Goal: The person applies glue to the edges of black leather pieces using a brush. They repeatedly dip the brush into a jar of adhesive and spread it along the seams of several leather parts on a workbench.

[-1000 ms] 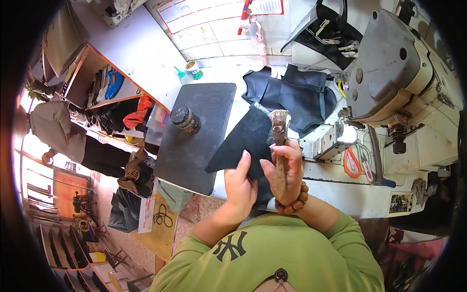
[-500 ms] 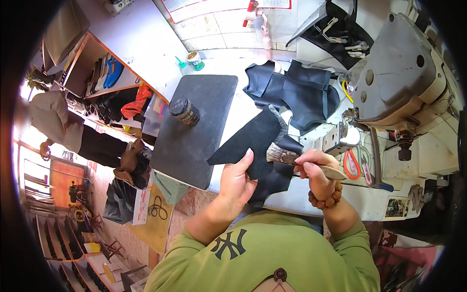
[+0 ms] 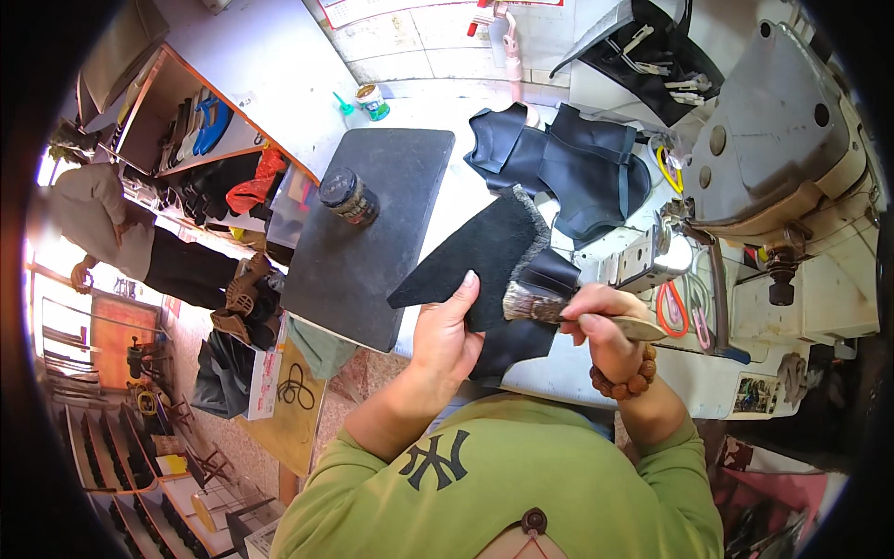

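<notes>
My left hand [image 3: 445,337] grips the lower edge of a black leather piece [image 3: 470,256], its thumb on top and its fingers underneath. A greyish, glue-like band runs along the right edge of that piece. In my right hand [image 3: 607,326] is a brush [image 3: 533,304] with a pale wooden handle, the fingers closed round it. Its stiff, stained bristles lie against the leather's right edge, at the lower end of the band. More black leather shows below and beside the held piece, partly hidden by it and by my hands.
Left of my hands a dark board [image 3: 321,275] bears a stained jar [image 3: 349,197]. Sewn black leather parts [image 3: 582,177] lie beyond the held piece. On the right stand a sewing machine [image 3: 754,140] and orange-handled scissors [image 3: 671,307]. Another person [image 3: 121,224] is at far left.
The brush has moved down along the leather's right edge, and the grey band now reaches lower. My left hand keeps its grip; the whole view has shifted slightly.
</notes>
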A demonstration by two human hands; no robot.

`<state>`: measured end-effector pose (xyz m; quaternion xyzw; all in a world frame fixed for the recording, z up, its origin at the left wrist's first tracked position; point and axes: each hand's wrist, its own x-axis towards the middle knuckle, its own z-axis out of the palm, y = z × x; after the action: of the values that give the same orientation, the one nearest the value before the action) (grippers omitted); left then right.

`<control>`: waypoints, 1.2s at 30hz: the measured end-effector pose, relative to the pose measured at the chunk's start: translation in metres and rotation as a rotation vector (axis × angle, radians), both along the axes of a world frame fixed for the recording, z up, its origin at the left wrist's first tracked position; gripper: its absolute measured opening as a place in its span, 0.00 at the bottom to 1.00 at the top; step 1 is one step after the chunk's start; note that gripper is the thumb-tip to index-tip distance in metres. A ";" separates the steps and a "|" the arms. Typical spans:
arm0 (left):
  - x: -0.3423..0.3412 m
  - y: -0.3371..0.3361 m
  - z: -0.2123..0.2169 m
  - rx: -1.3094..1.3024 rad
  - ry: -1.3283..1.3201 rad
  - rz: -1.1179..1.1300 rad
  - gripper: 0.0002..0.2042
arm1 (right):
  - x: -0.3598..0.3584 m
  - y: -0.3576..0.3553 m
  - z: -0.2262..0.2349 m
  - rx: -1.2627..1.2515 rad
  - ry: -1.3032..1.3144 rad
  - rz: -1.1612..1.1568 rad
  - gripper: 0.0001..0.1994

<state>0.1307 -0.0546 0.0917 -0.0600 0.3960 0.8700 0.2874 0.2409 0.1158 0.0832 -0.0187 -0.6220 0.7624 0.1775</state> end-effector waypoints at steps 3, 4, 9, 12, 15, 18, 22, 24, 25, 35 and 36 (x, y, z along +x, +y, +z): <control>-0.003 -0.004 0.005 0.007 -0.013 0.032 0.12 | -0.002 0.007 -0.002 0.102 -0.051 -0.030 0.10; -0.005 -0.006 0.007 0.019 0.024 0.059 0.12 | -0.002 0.010 -0.002 0.157 -0.089 -0.088 0.10; -0.005 -0.001 0.011 0.018 0.106 0.041 0.12 | 0.004 0.000 -0.002 -0.059 0.163 -0.052 0.09; -0.001 0.004 0.011 -0.003 0.006 0.049 0.13 | -0.002 -0.011 -0.003 -0.070 0.131 0.002 0.09; -0.001 0.002 0.011 0.005 0.015 0.011 0.12 | -0.003 -0.013 -0.002 -0.059 0.092 -0.007 0.09; -0.008 -0.010 0.008 -0.117 0.055 -0.162 0.10 | -0.002 -0.006 0.001 -0.019 0.025 -0.023 0.10; -0.018 -0.024 -0.002 -0.346 0.105 -0.236 0.07 | -0.004 0.000 0.002 0.041 -0.011 -0.020 0.11; -0.020 -0.024 -0.009 -0.301 0.128 -0.211 0.07 | -0.005 0.001 0.004 0.054 -0.043 -0.049 0.10; -0.020 -0.023 -0.013 -0.306 0.146 -0.204 0.07 | -0.005 0.001 0.006 0.067 -0.054 -0.067 0.10; -0.018 -0.014 -0.013 -0.264 0.016 -0.154 0.10 | -0.010 0.007 0.002 -0.031 -0.104 0.040 0.11; -0.019 -0.015 -0.010 -0.219 0.041 -0.144 0.10 | -0.012 0.009 0.001 -0.007 -0.115 0.014 0.11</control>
<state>0.1121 -0.0695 0.0818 -0.0448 0.4978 0.7997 0.3326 0.2290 0.1251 0.0844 -0.0584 -0.6287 0.7635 0.1360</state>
